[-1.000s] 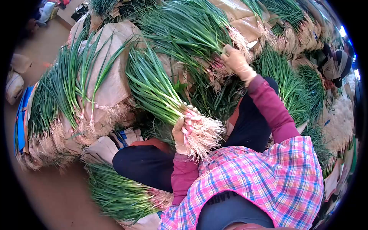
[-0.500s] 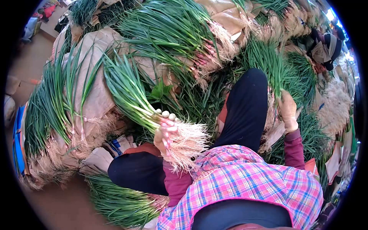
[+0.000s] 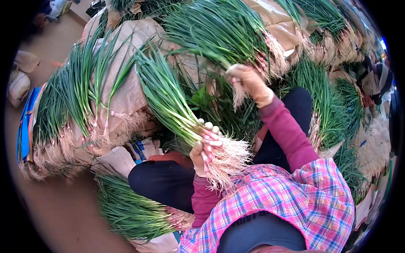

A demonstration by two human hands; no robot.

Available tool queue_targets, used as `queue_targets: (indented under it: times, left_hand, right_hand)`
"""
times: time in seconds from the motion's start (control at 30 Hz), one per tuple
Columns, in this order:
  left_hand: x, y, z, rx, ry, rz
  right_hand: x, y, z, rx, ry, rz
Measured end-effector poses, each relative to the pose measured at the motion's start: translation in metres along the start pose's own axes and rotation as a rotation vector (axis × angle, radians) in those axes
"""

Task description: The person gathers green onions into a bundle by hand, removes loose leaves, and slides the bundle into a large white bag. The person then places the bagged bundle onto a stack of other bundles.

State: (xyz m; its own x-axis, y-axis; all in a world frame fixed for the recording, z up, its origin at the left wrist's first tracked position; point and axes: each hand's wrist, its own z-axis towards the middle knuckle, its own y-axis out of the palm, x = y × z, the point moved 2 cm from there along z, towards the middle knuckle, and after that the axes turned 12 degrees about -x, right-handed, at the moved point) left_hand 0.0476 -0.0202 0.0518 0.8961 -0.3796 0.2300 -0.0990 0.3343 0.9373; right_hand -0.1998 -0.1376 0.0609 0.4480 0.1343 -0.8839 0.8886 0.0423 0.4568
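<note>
My left hand (image 3: 201, 157), in a pale glove, is wrapped round a bunch of green onions (image 3: 168, 101). The leaves point to the upper left, and the pinkish bulbs and pale roots hang out to the right of the fingers. My right hand (image 3: 252, 84), also gloved, is closed at the lower edge of the large onion pile (image 3: 215, 31). A small onion stalk with roots (image 3: 238, 93) hangs from its fingers.
More onions lie on brown sacking (image 3: 126, 55) at the left. Another bundle (image 3: 135, 208) is below my bent leg (image 3: 160, 183). Onions (image 3: 316, 97) lie beyond my other knee. A dark bundle with pale cloth (image 3: 374, 80) is at the far right.
My right hand has moved from the onions at the right to the large pile at upper centre, now with a stalk in it. My left hand still holds its bunch. The view has shifted.
</note>
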Motion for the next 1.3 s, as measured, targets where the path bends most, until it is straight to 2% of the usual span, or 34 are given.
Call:
queue_targets:
  times: [0.03,0.1,0.13,0.17,0.23,0.27,0.3,0.33,0.4,0.5,0.53,0.57,0.63,0.7,0.73,0.77,0.83,0.87,0.9,0.97,1.03,1.1,1.13,1.17,1.23,1.3]
  left_hand:
    - [-0.001,-0.001,0.000,0.003,0.000,-0.006]
    - [-0.005,-0.007,0.003,0.075,-0.029,0.068]
    - [-0.011,-0.007,0.005,0.099,-0.045,0.015]
    - [-0.017,-0.006,0.006,0.108,-0.069,0.061]
    - [-0.025,-0.001,0.010,0.165,-0.154,0.090]
    - [-0.029,0.001,0.011,0.224,-0.193,0.094]
    - [-0.028,-0.022,0.005,0.177,-0.276,0.131]
    - [-0.029,-0.026,0.005,0.169,-0.272,0.156]
    - [-0.036,-0.020,0.004,0.236,-0.246,0.225]
    - [-0.039,-0.027,0.000,0.229,-0.240,0.134]
    - [-0.041,-0.009,0.005,0.265,-0.181,0.105]
    - [-0.041,-0.008,0.005,0.259,-0.185,0.111]
    - [-0.039,-0.009,0.004,0.245,-0.206,0.175]
    - [-0.037,-0.014,0.004,0.210,-0.210,0.144]
    - [-0.037,-0.014,0.003,0.197,-0.186,0.071]
    - [-0.038,-0.016,0.001,0.189,-0.164,-0.005]
    - [-0.038,-0.029,-0.005,0.226,-0.186,0.038]
    - [-0.038,-0.036,-0.008,0.217,-0.209,0.048]
    - [-0.038,-0.040,-0.006,0.200,-0.233,0.061]
    - [-0.038,-0.045,-0.006,0.186,-0.237,0.094]
    - [-0.038,-0.042,-0.003,0.163,-0.259,0.098]
    - [-0.040,-0.024,-0.005,0.246,-0.228,0.053]
    - [-0.039,-0.024,-0.008,0.212,-0.215,-0.026]
    - [-0.038,-0.015,-0.006,0.207,-0.189,0.053]
    - [-0.036,-0.020,-0.007,0.242,-0.201,-0.139]
    - [-0.037,-0.012,-0.002,0.220,-0.173,-0.109]
  right_hand:
    - [-0.010,0.001,-0.010,0.025,-0.152,0.116]
    - [-0.013,-0.010,-0.025,0.104,-0.160,-0.071]
    - [-0.012,-0.007,-0.036,0.080,-0.099,-0.179]
    - [-0.007,-0.002,-0.054,0.016,0.064,-0.165]
    - [0.008,0.027,-0.078,0.072,0.211,-0.159]
    - [0.024,0.037,-0.084,0.050,0.184,-0.086]
    - [0.039,0.044,-0.088,0.022,0.151,-0.016]
    - [0.049,0.049,-0.093,-0.001,0.245,0.117]
    - [0.071,0.049,-0.089,-0.075,0.205,0.072]
    - [0.063,0.048,-0.068,-0.048,0.192,-0.063]
    - [0.056,0.046,-0.056,-0.036,0.187,-0.144]
    - [0.059,0.037,-0.043,-0.099,0.204,-0.184]
    - [0.062,0.039,-0.036,-0.046,0.179,-0.048]
    - [0.075,0.046,-0.036,0.011,0.249,0.208]
    - [0.064,0.048,-0.047,-0.044,0.426,0.420]
    - [0.076,0.044,-0.046,-0.056,0.451,0.563]
    - [0.073,0.053,-0.056,-0.030,0.442,0.531]
    - [0.073,0.058,-0.058,0.137,0.432,0.463]
    - [0.077,0.054,-0.058,0.090,0.378,0.494]
    - [0.087,0.048,-0.054,0.174,0.301,0.370]
    - [0.104,0.044,-0.036,0.394,-0.263,-0.332]
    - [0.106,0.014,-0.033,0.604,-0.249,-0.178]
    - [0.098,-0.005,-0.030,0.630,-0.237,-0.400]
    - [0.094,-0.020,-0.032,0.652,-0.224,-0.620]
    - [0.104,-0.024,-0.046,0.067,0.078,-1.468]
    - [0.102,-0.017,-0.057,-0.193,0.175,-1.418]
